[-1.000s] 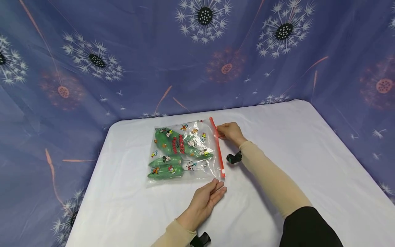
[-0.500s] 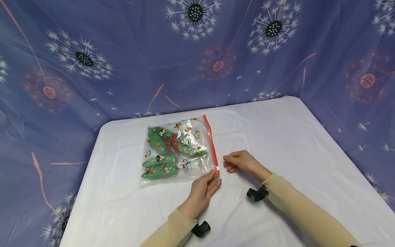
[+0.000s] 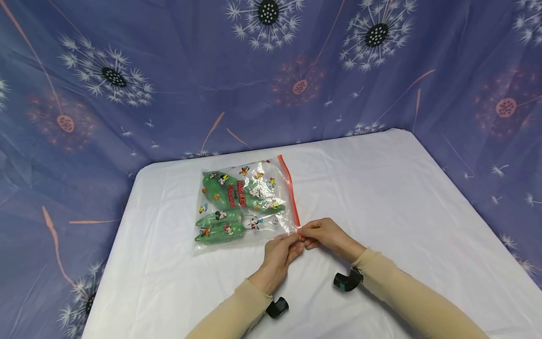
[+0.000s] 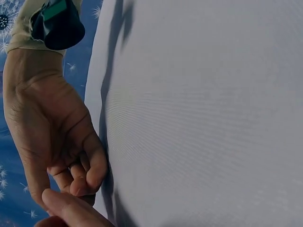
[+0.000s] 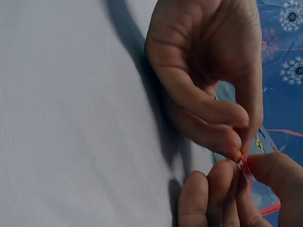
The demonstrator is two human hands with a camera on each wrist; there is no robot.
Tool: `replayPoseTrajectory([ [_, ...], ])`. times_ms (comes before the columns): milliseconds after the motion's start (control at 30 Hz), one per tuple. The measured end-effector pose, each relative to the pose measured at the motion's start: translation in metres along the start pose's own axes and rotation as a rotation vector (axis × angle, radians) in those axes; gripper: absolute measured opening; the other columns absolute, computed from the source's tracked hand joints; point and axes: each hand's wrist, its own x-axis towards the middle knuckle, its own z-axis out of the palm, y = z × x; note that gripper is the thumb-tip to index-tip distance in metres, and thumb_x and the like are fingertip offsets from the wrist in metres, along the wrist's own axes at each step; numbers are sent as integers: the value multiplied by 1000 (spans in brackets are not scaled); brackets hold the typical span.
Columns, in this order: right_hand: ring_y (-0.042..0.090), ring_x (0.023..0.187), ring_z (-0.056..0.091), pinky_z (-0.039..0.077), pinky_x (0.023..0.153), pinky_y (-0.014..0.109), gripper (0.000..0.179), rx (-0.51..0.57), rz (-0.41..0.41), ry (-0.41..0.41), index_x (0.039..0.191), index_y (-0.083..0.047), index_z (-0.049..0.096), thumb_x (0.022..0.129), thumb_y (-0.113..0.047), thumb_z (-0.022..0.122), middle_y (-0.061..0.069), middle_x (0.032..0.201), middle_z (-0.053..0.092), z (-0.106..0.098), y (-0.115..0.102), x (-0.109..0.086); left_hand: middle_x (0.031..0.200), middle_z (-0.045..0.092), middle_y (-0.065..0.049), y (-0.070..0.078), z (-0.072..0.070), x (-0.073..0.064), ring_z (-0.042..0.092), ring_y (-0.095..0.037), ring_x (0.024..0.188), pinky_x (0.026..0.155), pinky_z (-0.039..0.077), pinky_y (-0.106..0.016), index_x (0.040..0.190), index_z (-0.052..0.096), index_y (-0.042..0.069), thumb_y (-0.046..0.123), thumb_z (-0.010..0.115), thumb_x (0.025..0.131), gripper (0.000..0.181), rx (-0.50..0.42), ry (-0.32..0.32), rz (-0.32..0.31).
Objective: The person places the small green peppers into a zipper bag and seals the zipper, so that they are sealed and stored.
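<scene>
A clear zip bag (image 3: pixel 279 193) printed with small cartoon figures lies flat on the white tablecloth in the head view. Inside it are several glossy green long shapes (image 3: pixel 218 195) with tapered ends; I cannot tell their kind. A red zip strip (image 3: pixel 290 183) runs along the bag's right side. My left hand (image 3: pixel 275 259) pinches the near corner, where this strip ends. From the right, my right hand (image 3: pixel 328 235) pinches the same red end (image 5: pixel 245 164) between thumb and fingers. Both hands' fingertips meet there and partly hide the corner.
The white tablecloth (image 3: pixel 360 183) spreads around the bag. Behind and beside the table hangs a blue curtain (image 3: pixel 178 84) with a dandelion pattern. A black wrist camera (image 3: pixel 349 279) sits on the right wrist, another black camera (image 3: pixel 277 307) on the left.
The right hand has left the far part of the red strip, come down toward me and taken hold of the near end. The left hand has moved up to the corner and pinches it.
</scene>
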Motion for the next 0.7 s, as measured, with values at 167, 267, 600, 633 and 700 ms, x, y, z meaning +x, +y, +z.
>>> replayPoseTrajectory([
  [167, 7, 67, 68, 59, 67, 22, 21, 46, 8, -7, 104, 15, 73, 97, -4, 66, 3, 75, 73, 3, 0, -1, 84, 66, -7, -1, 2, 0, 66, -8, 72, 71, 57, -18, 103, 63, -12, -7, 63, 93, 12, -1, 26, 34],
  [267, 6, 66, 68, 59, 66, 22, 21, 54, 5, -14, 104, 17, 72, 97, -2, 66, 3, 73, 73, 4, 0, -2, 88, 62, -8, -3, 3, 1, 64, -8, 73, 72, 56, -18, 100, 63, -12, -10, 60, 91, 10, -1, 34, 51],
  [600, 11, 67, 72, 61, 69, 28, 26, 13, 8, 47, 110, 19, 69, 99, -4, 66, 11, 77, 75, -1, -16, 16, 83, 57, -4, -4, 5, 0, 59, -6, 65, 65, 53, -16, 89, 60, -2, -10, 59, 86, 8, 18, 49, 37],
  [633, 12, 66, 72, 61, 69, 28, 26, 21, 15, 53, 111, 20, 69, 99, -3, 66, 12, 77, 75, -3, -19, 20, 82, 57, -4, -5, 5, 0, 59, -6, 65, 65, 53, -16, 89, 60, -2, -9, 59, 86, 8, 19, 49, 32],
  [700, 12, 66, 72, 61, 69, 28, 27, 26, 28, 64, 112, 20, 68, 100, -4, 66, 12, 76, 75, -7, -25, 29, 81, 58, -4, -6, 5, -1, 59, -6, 65, 65, 53, -17, 91, 61, -4, -9, 59, 86, 8, 19, 45, 23],
])
